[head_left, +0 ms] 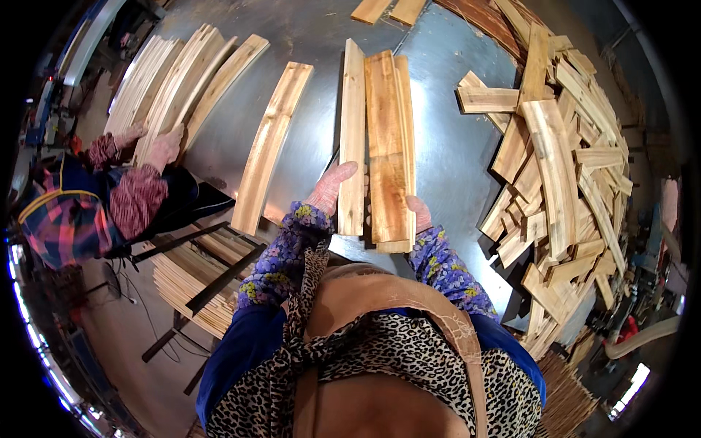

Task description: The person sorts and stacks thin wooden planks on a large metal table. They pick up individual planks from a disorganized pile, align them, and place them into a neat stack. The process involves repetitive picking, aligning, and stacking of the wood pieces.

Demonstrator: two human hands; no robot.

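Note:
In pale gloves, both my hands are at the near ends of some long wooden boards on a metal table. My left hand grips a narrow pale board, its thumb on the top face and its fingers mostly hidden beneath. A slim gap separates this board from a wider, browner board, which overlaps a pale board along its right side. Around the right edge of those two, my right hand is closed; its fingers are hidden underneath. One single board lies apart to the left.
A large jumbled pile of short boards covers the right side. At the left, a co-worker's gloved hands touch a row of boards. Stacked boards sit below the table at lower left. Two board ends show at the far edge.

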